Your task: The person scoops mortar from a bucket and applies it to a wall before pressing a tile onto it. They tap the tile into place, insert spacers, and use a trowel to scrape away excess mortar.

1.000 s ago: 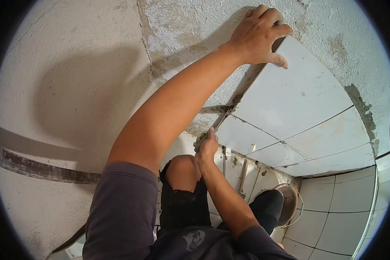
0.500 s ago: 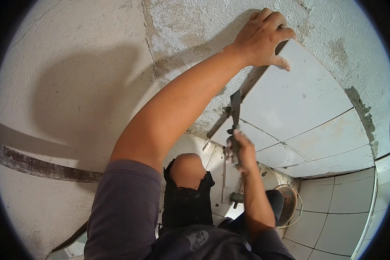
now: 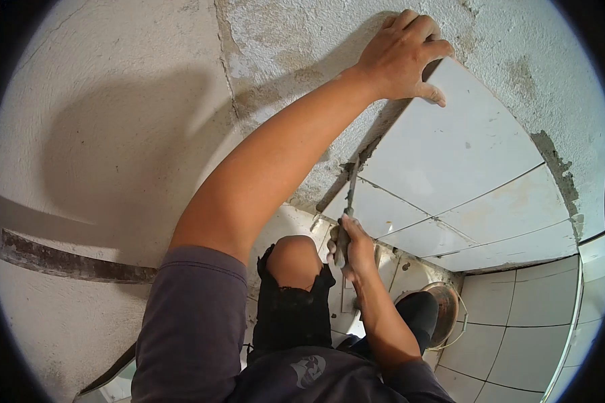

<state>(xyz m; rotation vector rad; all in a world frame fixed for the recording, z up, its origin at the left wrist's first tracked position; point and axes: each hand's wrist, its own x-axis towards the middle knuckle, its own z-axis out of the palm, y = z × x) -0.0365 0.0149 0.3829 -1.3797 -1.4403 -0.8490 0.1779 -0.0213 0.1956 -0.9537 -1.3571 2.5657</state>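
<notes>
My left hand grips the top corner of a large white wall tile, its thumb on the face and its fingers over the upper edge. In my right hand is a trowel, held by the handle with the blade pointing up and seen nearly edge-on. The blade's tip is right at the tile's left edge, near its lower corner, where grey mortar shows between tile and wall. Below, further white tiles continue the wall, with narrow dark joints between them.
A bucket with a wire handle stands on the floor beside my leg. My bare knee is bent close below the work. Rough plastered wall spreads to the left; a tiled wall stands at lower right.
My right hand has moved a little left and down, and the trowel has turned from showing its flat to nearly edge-on at the tile's edge. My left hand keeps its hold.
</notes>
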